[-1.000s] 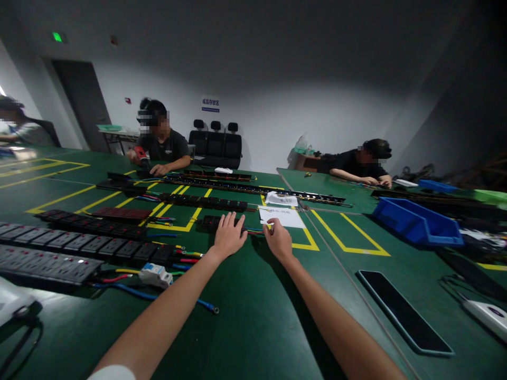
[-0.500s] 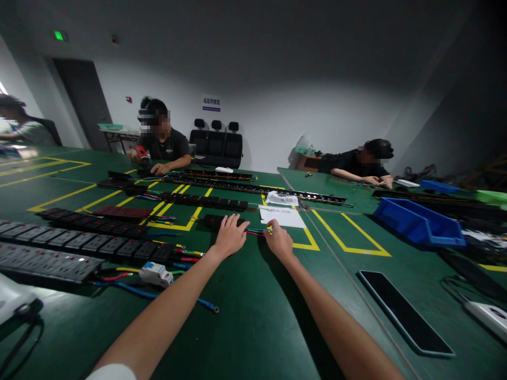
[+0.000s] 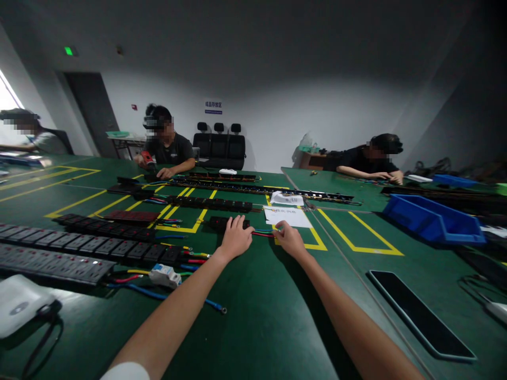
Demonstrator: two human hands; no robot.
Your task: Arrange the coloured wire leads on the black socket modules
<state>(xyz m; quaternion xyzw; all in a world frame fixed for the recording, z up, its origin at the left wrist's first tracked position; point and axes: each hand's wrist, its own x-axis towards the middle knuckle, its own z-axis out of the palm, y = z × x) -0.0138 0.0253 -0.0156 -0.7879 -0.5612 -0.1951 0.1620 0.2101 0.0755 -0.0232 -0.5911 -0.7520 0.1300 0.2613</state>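
A short black power strip [image 3: 218,223] lies in the middle of the green table. My left hand [image 3: 236,238] is palm down over its right end, fingers curled round it and hiding that part. Red, green and blue wires [image 3: 263,233] run out from the strip to the right. My right hand [image 3: 290,238] is closed in a pinch on the wires' far ends, hiding their tips. Just behind it lies a white paper sheet [image 3: 288,217] with dark writing.
Longer power strips [image 3: 91,245] with loose wire ends and a white breaker [image 3: 165,275] are at left. A phone [image 3: 420,314] and a blue bin [image 3: 431,219] are at right. Long open strips [image 3: 253,188] lie farther back. Co-workers sit across the table, one holding a red power tool [image 3: 148,158].
My right hand has moved a little to the right along the wires, away from my left hand. My left hand stays on the power strip. The whole view has shifted slightly.
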